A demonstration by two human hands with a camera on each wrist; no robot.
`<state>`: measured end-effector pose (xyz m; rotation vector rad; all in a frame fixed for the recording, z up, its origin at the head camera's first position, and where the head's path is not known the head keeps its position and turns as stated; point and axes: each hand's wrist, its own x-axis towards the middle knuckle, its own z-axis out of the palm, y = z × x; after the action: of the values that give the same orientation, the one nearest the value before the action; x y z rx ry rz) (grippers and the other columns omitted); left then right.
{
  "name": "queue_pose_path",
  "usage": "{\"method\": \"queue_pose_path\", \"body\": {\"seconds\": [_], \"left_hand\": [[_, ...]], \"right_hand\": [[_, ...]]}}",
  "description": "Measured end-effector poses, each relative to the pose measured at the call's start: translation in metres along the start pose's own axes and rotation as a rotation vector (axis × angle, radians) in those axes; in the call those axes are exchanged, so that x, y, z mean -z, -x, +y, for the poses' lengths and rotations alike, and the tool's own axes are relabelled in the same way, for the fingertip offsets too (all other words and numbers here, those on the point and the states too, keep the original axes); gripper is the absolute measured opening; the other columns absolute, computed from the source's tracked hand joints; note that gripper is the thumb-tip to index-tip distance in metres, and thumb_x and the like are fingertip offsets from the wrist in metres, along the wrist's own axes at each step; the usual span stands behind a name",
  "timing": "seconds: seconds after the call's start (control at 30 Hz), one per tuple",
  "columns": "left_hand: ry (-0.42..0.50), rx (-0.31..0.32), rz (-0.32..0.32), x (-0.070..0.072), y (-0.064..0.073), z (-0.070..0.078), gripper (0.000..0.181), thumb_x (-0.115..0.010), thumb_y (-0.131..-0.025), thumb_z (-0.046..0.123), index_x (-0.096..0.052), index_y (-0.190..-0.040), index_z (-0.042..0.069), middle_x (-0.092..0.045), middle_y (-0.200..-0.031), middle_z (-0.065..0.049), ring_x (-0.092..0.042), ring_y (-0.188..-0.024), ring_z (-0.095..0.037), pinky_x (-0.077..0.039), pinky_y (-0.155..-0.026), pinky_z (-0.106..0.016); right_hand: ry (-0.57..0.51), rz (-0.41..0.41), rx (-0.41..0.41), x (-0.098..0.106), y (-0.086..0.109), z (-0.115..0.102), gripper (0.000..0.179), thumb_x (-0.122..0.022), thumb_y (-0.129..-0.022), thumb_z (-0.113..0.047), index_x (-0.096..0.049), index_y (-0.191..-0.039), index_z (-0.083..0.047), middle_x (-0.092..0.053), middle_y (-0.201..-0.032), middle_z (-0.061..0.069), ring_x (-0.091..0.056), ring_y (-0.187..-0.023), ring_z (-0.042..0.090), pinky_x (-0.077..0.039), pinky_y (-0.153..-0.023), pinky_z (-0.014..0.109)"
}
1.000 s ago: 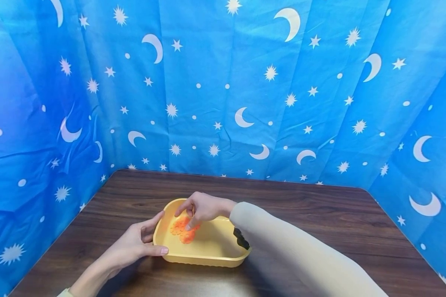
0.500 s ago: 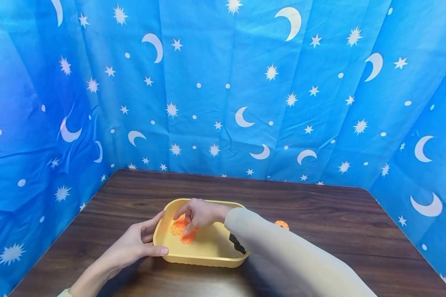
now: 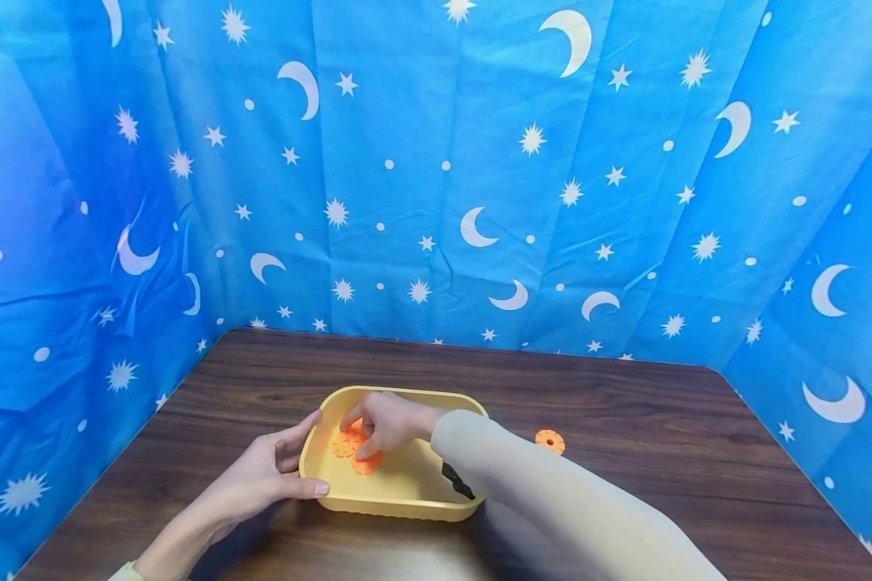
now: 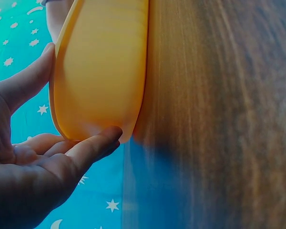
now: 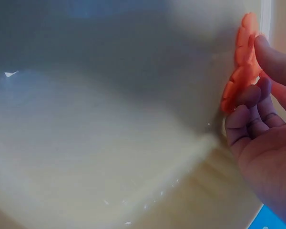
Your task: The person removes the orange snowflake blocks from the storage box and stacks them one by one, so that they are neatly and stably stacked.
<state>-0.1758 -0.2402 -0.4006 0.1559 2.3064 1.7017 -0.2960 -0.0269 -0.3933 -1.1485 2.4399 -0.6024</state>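
A yellow plastic tub [image 3: 400,508] with rounded corners sits on the table. My left hand [image 3: 265,470] grips its left end, thumb on the near rim and fingers along the outer wall. In the left wrist view, that hand's fingers [image 4: 97,143] curl against the tub wall [image 4: 105,71]. My right hand [image 3: 392,421] reaches down inside, thumb and fingertips pinching at orange notched discs [image 3: 346,442] by the tub's left end. The right wrist view has the thumb on an orange disc [image 5: 243,71] with other fingers curled below; the discs overlap there.
Another orange notched disc [image 3: 550,440] with a dark centre hole lies on the wooden table [image 3: 625,452], right of the tub. Blue cloth [image 3: 436,202] with moons and stars hangs around the back and sides. My right sleeve [image 3: 552,492] crosses over the tub's right end.
My right hand has shifted slightly down among the discs, and its forearm has drawn left and nearer, uncovering the loose disc on the table. The left hand and tub stay almost still.
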Motion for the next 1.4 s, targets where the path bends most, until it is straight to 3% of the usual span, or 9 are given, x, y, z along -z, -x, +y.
{"method": "queue_pose_path", "body": {"seconds": [0.23, 0.7, 1.07, 1.4], "left_hand": [[0.0, -0.001, 0.001, 0.0, 0.0, 0.001, 0.103, -0.089, -0.087, 0.016, -0.024, -0.166, 0.002, -0.031, -0.165, -0.032, -0.047, -0.141, -0.051, -0.057, -0.098, -0.048], [0.009, -0.011, -0.018, 0.0, 0.001, -0.001, 0.103, -0.087, -0.089, 0.016, -0.022, -0.167, 0.001, -0.03, -0.164, -0.034, -0.046, -0.141, -0.053, -0.057, -0.097, -0.047], [0.011, -0.001, -0.004, -0.001, 0.001, 0.0, 0.103, -0.088, -0.088, 0.016, -0.024, -0.166, 0.001, -0.032, -0.163, -0.034, -0.046, -0.141, -0.053, -0.057, -0.097, -0.048], [0.001, 0.005, 0.007, -0.001, 0.001, 0.0, 0.103, -0.089, -0.087, 0.016, -0.025, -0.166, 0.001, -0.034, -0.162, -0.033, -0.047, -0.14, -0.052, -0.057, -0.098, -0.049]], "right_hand": [[0.007, 0.033, 0.02, -0.004, -0.001, 0.0, 0.036, -0.088, -0.088, -0.01, -0.077, -0.122, -0.009, -0.044, -0.056, -0.005, -0.038, -0.048, 0.006, -0.03, -0.049, 0.018], [-0.005, 0.045, 0.008, -0.007, -0.002, -0.005, 0.034, -0.091, -0.084, -0.012, -0.079, -0.117, -0.01, -0.052, -0.064, -0.004, -0.047, -0.057, 0.008, -0.037, -0.053, 0.017], [-0.036, 0.049, 0.065, -0.001, 0.003, -0.007, 0.036, -0.094, -0.08, -0.011, -0.078, -0.112, -0.006, -0.07, -0.092, -0.008, -0.062, -0.086, 0.007, -0.051, -0.079, 0.015], [-0.07, 0.024, 0.073, 0.004, 0.005, -0.007, 0.034, -0.089, -0.085, -0.007, -0.077, -0.117, -0.005, -0.07, -0.094, -0.008, -0.061, -0.087, 0.009, -0.052, -0.078, 0.016]]}}
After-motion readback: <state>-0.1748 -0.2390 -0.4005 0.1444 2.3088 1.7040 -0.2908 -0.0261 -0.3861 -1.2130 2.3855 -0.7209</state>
